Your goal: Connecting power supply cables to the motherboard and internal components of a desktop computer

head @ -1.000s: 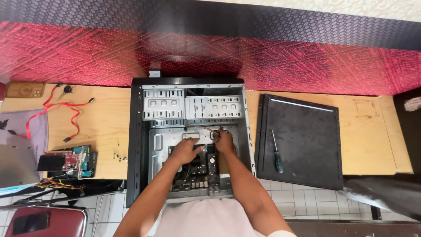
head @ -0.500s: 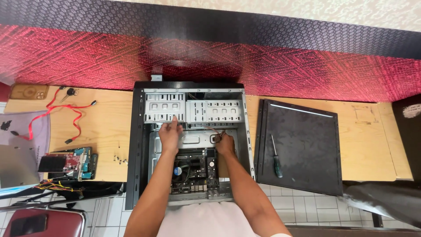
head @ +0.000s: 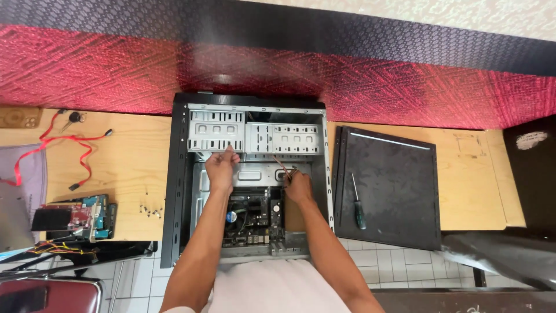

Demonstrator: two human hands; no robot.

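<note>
- Computer case [head: 174,191] lies open on the wooden surface [head: 124,168], its long axis running from 6 o'clock near the person to 12 o'clock at the red wall; both hands work inside it, at its middle.
- Side panel [head: 394,185], black and flat, rests on the surface at 3 o'clock of the case, just beside it, with a green-handled screwdriver [head: 358,203] lying on it, well apart from either hand.
- Drive cages [head: 255,136], grey and perforated, fill the case at 12 o'clock; the left hand sits right at their lower edge, the right hand a little below them.
- Motherboard [head: 252,217] lies at 6 o'clock of both hands, between the 2 forearms.
- Left hand [head: 222,168] is curled, fingers bent up against the lower edge of the left cage; whether it grips anything there I cannot tell.
- Right hand [head: 297,184] is clenched around a thin bundle of wires [head: 282,164], which runs from the hand toward 11 o'clock; this hand is the nearer one to the bundle.
- Loose screws [head: 152,211] dot the surface at 9 o'clock of the case.
</note>
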